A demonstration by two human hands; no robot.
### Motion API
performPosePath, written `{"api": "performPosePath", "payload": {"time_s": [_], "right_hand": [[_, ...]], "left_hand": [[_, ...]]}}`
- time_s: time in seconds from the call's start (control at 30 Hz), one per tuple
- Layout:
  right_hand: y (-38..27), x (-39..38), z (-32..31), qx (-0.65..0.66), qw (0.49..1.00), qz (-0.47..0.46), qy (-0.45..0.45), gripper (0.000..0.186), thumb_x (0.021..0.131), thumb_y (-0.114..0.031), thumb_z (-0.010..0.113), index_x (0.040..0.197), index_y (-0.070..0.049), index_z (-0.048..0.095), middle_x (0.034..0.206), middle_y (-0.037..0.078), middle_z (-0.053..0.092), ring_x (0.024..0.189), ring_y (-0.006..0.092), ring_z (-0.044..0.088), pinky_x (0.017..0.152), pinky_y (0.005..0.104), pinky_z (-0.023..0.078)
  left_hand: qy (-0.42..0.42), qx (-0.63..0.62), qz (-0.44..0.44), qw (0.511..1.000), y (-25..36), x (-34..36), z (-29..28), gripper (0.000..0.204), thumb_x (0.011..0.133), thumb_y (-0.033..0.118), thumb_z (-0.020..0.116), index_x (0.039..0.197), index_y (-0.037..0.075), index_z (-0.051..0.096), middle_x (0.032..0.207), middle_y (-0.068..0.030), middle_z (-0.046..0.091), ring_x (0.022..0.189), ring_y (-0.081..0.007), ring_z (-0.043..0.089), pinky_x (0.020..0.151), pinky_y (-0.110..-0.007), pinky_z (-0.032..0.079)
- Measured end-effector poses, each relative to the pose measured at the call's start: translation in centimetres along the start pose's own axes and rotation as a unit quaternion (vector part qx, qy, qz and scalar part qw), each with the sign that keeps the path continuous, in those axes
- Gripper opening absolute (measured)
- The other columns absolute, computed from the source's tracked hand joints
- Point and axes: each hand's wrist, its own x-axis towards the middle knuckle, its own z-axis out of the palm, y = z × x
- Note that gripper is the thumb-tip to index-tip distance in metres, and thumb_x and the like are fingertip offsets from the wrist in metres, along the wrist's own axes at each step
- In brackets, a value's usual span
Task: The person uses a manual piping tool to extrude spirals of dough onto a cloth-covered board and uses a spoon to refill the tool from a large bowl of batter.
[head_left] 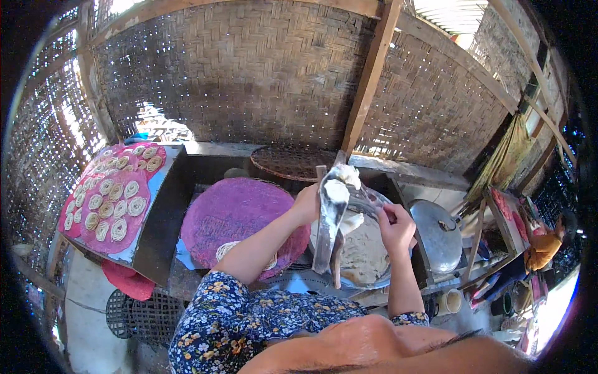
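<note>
Above a round pan (385,277) of pale, floury dough (361,249), I hold up a dark wooden hand press (327,234) with long upright arms. White dough (338,192) sits on its top, and another pale lump (352,222) shows lower down. My left hand (305,206) is closed around its left side, the fingers partly hidden behind the wood. On the right, my right hand (397,229) has its fingers bent closed at the end of a dark curved piece of the press. A purple round mat (240,209) lies left of the pan, with coiled noodle strands (227,250) partly behind my left forearm.
Pink mats (146,182) with several noodle coils rest on a raised board at the left. A flat woven basket (296,162) lies at the back, against a woven wall (249,75). A metal lid (436,234) stands right of the pan. Another person (543,249) is at far right.
</note>
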Motion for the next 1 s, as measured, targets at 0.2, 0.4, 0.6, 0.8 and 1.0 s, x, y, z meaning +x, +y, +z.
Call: {"api": "performPosePath", "payload": {"time_s": [0.2,0.4,0.6,0.8,1.0], "right_hand": [[-1.3,-2.3,-0.8,0.071,0.989,-0.052,-0.119,0.017,0.067,-0.011,0.072,0.076,0.0,0.063,0.064,0.007,0.06,0.053,0.0111,0.055,0.049,0.025,0.043],[2.7,-3.5,-6.4,0.114,0.976,0.154,-0.099,0.016,0.067,-0.012,0.072,0.076,-0.001,0.064,0.064,0.005,0.06,0.056,0.0091,0.052,0.053,0.0235,0.042],[4.7,-5.3,-4.6,0.07,0.987,0.057,-0.132,0.049,0.075,-0.042,0.063,0.108,-0.006,0.059,0.106,0.013,0.059,0.094,0.0222,0.057,0.074,0.0326,0.047],[-5.7,-8.2,4.0,0.774,0.307,0.45,-0.324,0.087,0.071,-0.074,0.038,0.126,-0.007,0.037,0.11,0.018,0.052,0.083,0.0261,0.058,0.064,0.036,0.05],[-8.4,-5.3,3.1,0.776,0.357,0.348,-0.386,0.08,0.068,-0.064,0.054,0.12,-0.004,0.04,0.1,0.021,0.051,0.049,0.0156,0.046,0.035,0.023,0.038]], "left_hand": [[0.01,-0.13,-0.071,0.989,-4.7,0.2,0.7,0.028,0.07,0.025,0.063,0.092,0.007,0.062,0.086,-0.0156,0.063,0.081,-0.0338,0.059,0.071,-0.04,0.047],[0.018,-0.499,-0.093,0.862,-0.7,-0.9,-5.8,0.025,0.074,0.011,0.063,0.097,0.003,0.055,0.087,-0.0094,0.058,0.072,-0.0248,0.06,0.062,-0.04,0.053],[-0.04,-0.698,0.1,0.708,-1.2,-1.4,-7.4,0.031,0.059,0.011,0.068,0.087,0.009,0.055,0.084,-0.0035,0.048,0.081,-0.0286,0.058,0.076,-0.041,0.048],[-0.137,-0.713,0.253,0.64,3.3,-1.2,-5.4,0.033,0.064,0.017,0.073,0.089,0.01,0.053,0.089,-0.0057,0.043,0.083,-0.0303,0.057,0.082,-0.045,0.046],[0.071,-0.251,0.17,0.95,2.4,-5.2,-9.7,0.065,0.075,0.025,0.067,0.128,0.003,0.037,0.134,-0.0139,0.036,0.12,-0.0254,0.039,0.098,-0.042,0.033]]}}
